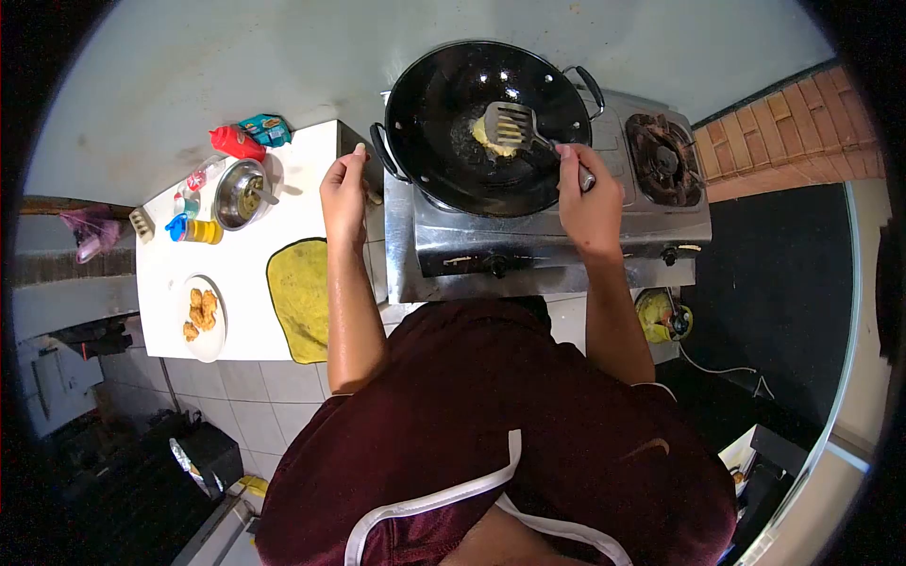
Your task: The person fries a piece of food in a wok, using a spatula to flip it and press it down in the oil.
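My right hand [590, 200] is closed around the handle of a slotted metal spatula [512, 125]. The spatula's blade lies over a pale yellow piece of frying food [493, 143] and hides part of it. Both are in the middle of a black wok [444, 85], where a little oil glistens. My left hand [344, 196] is held beside the wok's left handle [378, 151], apart from it, with its fingers curled in and the thumb pointing up. I see nothing in that hand.
The wok sits on a steel gas stove [566, 247], with a bare burner [664, 158] to its right. On the white table [245, 325] are a plate [201, 349] of fried pieces, a steel bowl [226, 193], a yellow cloth [297, 297], a blue-capped bottle [198, 230] and a red packet [236, 142].
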Action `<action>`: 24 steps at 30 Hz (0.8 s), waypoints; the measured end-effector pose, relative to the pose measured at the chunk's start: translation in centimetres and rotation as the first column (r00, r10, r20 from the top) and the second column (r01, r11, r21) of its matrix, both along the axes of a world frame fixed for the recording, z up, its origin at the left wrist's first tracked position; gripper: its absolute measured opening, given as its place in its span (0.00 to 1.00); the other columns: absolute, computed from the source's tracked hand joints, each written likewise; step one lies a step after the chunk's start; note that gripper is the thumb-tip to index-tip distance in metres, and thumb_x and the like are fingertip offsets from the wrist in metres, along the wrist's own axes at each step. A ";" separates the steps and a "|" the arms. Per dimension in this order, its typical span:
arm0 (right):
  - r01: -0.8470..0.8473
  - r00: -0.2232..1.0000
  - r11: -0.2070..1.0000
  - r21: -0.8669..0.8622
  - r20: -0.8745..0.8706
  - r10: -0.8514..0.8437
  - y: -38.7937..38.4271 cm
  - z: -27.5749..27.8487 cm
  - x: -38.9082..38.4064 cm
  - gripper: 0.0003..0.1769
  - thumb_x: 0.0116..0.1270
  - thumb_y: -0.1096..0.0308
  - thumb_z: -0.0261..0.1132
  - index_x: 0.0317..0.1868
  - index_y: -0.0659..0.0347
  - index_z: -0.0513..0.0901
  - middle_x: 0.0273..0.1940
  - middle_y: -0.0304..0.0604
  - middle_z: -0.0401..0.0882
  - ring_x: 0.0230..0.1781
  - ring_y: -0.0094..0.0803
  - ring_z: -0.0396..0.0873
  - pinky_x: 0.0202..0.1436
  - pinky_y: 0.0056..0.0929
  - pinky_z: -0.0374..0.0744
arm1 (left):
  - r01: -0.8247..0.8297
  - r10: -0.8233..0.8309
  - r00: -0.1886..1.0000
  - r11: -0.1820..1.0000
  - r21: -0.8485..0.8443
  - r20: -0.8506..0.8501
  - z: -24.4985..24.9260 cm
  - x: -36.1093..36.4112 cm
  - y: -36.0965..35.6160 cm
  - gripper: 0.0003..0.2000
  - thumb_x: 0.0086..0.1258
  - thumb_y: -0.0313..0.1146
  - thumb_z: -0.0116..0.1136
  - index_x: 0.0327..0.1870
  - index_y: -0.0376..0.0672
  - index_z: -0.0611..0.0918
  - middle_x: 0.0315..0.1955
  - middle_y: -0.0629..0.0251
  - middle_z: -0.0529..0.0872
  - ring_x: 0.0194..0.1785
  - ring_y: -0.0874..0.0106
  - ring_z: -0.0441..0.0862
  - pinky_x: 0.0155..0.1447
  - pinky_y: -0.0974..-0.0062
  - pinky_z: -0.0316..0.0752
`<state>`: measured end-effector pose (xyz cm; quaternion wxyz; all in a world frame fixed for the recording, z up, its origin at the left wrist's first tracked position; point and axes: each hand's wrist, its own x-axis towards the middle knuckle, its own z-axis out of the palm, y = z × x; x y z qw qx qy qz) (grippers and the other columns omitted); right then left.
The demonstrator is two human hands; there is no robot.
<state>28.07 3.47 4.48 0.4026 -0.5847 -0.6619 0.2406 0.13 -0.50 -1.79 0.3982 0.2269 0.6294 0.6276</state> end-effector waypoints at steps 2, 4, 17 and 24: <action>-0.025 1.000 1.000 -0.011 -0.019 0.025 0.2 0.1 -0.1 0.12 0.70 0.63 0.60 0.42 0.62 0.82 0.32 0.56 0.83 0.33 0.47 0.84 0.36 0.34 0.78 | -0.008 0.008 1.000 1.000 0.012 0.015 0.0 0.1 -0.1 0.13 0.69 0.42 0.60 0.34 0.40 0.82 0.17 0.78 0.71 0.19 0.87 0.62 0.23 0.84 0.54; -0.066 0.997 0.997 0.041 -0.031 0.067 0.4 -0.8 -0.3 0.12 0.70 0.63 0.60 0.42 0.62 0.82 0.32 0.55 0.82 0.33 0.47 0.84 0.36 0.34 0.78 | -0.002 0.002 1.000 1.000 -0.019 0.014 0.3 0.3 -0.1 0.13 0.69 0.43 0.61 0.33 0.40 0.82 0.17 0.77 0.71 0.20 0.86 0.62 0.24 0.84 0.54; -0.056 0.998 0.998 0.016 -0.029 0.056 0.3 0.2 -0.2 0.13 0.71 0.62 0.58 0.43 0.62 0.82 0.33 0.56 0.83 0.36 0.50 0.84 0.39 0.34 0.77 | -0.005 0.006 0.999 1.000 -0.027 0.036 0.3 0.5 -0.1 0.14 0.69 0.42 0.60 0.35 0.39 0.82 0.18 0.77 0.71 0.20 0.86 0.62 0.24 0.84 0.55; -0.103 0.995 0.979 0.178 0.034 0.099 1.2 -0.6 0.0 0.13 0.70 0.61 0.58 0.42 0.62 0.83 0.33 0.53 0.84 0.35 0.44 0.85 0.39 0.33 0.78 | 0.023 -0.022 1.000 0.999 -0.047 0.013 0.4 0.4 -0.2 0.12 0.70 0.43 0.59 0.33 0.43 0.80 0.19 0.80 0.68 0.21 0.86 0.61 0.25 0.85 0.53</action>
